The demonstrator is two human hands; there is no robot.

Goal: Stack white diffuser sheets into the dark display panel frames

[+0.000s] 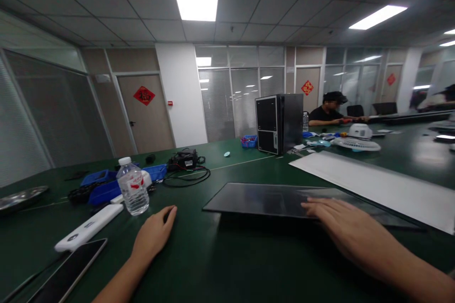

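A thin, glossy black panel (pixel 256 200) lies in front of me, with a dark shadow under its near edge. My right hand (pixel 343 222) rests over its right part, fingers stretched out across the surface; the thumb is hidden. To the left of the panel, and apart from it, my left hand (pixel 154 229) lies on the green table (pixel 199 265). Its fingers are loosely curled with the thumb and a finger meeting at the tips, and nothing shows in them. The closest thing to that hand is a clear water bottle (pixel 133 191), standing upright just beyond it.
Left are a phone (pixel 71 270), a white oblong device (pixel 88 227), blue trays (pixel 103 191) and a black adapter with cables (pixel 186 161). Behind the panel stand a computer tower (pixel 291 123) and a white board (pixel 373 184). A person (pixel 330 109) sits at the far right.
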